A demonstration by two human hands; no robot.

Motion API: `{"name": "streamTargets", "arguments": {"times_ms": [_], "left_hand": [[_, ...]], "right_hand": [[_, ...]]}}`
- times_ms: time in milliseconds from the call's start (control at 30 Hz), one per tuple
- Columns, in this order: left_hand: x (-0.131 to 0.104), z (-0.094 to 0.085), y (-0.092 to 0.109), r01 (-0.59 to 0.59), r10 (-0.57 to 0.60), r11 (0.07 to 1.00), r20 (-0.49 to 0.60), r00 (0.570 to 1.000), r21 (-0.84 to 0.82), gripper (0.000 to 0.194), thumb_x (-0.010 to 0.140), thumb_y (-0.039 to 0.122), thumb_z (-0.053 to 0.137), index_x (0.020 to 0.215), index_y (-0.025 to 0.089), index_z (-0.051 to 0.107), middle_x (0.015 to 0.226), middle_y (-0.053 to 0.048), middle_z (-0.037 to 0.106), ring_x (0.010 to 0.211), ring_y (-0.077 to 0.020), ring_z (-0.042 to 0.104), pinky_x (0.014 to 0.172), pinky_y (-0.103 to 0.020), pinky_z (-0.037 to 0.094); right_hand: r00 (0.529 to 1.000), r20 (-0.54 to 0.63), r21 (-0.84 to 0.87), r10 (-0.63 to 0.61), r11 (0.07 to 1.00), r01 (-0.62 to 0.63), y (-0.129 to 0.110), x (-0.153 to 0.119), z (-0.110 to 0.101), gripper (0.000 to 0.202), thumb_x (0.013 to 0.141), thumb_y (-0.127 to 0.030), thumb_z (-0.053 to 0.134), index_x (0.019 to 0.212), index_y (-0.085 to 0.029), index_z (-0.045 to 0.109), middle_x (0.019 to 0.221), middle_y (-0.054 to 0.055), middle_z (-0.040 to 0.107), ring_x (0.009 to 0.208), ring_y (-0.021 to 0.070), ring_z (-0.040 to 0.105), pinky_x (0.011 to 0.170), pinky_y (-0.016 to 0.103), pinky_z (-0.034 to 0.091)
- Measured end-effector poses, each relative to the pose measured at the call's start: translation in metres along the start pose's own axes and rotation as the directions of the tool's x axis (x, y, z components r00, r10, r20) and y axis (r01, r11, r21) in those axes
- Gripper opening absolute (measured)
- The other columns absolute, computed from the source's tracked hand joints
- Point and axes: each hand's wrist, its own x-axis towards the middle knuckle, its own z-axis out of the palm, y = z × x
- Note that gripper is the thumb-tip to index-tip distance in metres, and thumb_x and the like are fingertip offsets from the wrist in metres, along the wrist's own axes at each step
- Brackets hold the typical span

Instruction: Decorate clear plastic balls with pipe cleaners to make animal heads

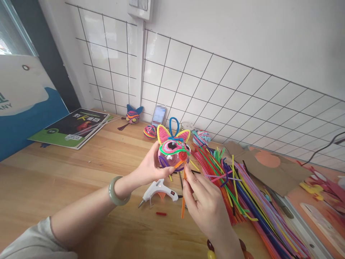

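Orange stem (pixel 183 201) below cat ball (pixel 172 151), R fingers (pixel 190 174) nearer.
R fingers pinch it tight, free end approx. vert.; L fingers (pixel 169 171) half-curled, gripping cat ball's L side.

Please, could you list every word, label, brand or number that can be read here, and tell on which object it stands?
"ANY": blue and white board, cut off by the picture's left edge; the larger letters above are cut too.
Magazine: large cover characters, one yellow, too blurred to read surely; smaller print unreadable.
Phone: screen pixelated, unreadable.
Glue gun: any switch marking is too small.
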Motion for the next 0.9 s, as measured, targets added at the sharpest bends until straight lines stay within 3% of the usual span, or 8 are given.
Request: {"name": "streamTargets", "arguments": {"times_ms": [400, 667, 900], "left_hand": [[0.0012, -0.0008, -0.0023, -0.016, 0.016, 1.000, -0.014, 1.000, 0.023, 0.066, 0.069, 0.028, 0.080, 0.124, 0.018, 0.044, 0.125, -0.015, 0.059, 0.112, -0.0284, 0.060, 0.096, -0.042, 0.049], [0.0011, -0.0006, 0.0018, -0.016, 0.016, 1.000, -0.002, 1.000, 0.019, 0.061, 0.070, 0.027, 0.080, 0.121, 0.019, 0.047, 0.122, -0.014, 0.061, 0.110, -0.0282, 0.062, 0.094, -0.041, 0.051], [0.0022, -0.0006, 0.0023, 0.049, -0.049, 0.999, 0.013, 0.999, -0.016, 0.059, 0.069, 0.030, 0.081, 0.118, 0.019, 0.050, 0.115, -0.012, 0.065, 0.108, -0.0294, 0.063, 0.093, -0.044, 0.051]], "right_hand": [[1.000, -0.006, 0.002, -0.005, 1.000, 0.005, 0.0007, 0.0006, 0.0014, 0.043, 0.093, -0.007, 0.047, 0.136, -0.010, 0.049, 0.069, 0.004, 0.060, 0.063, 0.0190, 0.059, 0.057, 0.032, 0.050], [1.000, -0.011, 0.020, 0.007, 1.000, -0.007, -0.0006, 0.0007, -0.0003, 0.050, 0.096, -0.015, 0.050, 0.145, -0.018, 0.042, 0.080, 0.007, 0.068, 0.070, 0.0204, 0.064, 0.063, 0.033, 0.055], [0.997, -0.075, -0.023, 0.023, 0.999, -0.025, -0.0006, 0.0018, -0.0010, 0.037, 0.095, -0.017, 0.052, 0.132, -0.015, 0.056, 0.082, 0.010, 0.070, 0.074, 0.0202, 0.067, 0.064, 0.033, 0.056]]}}
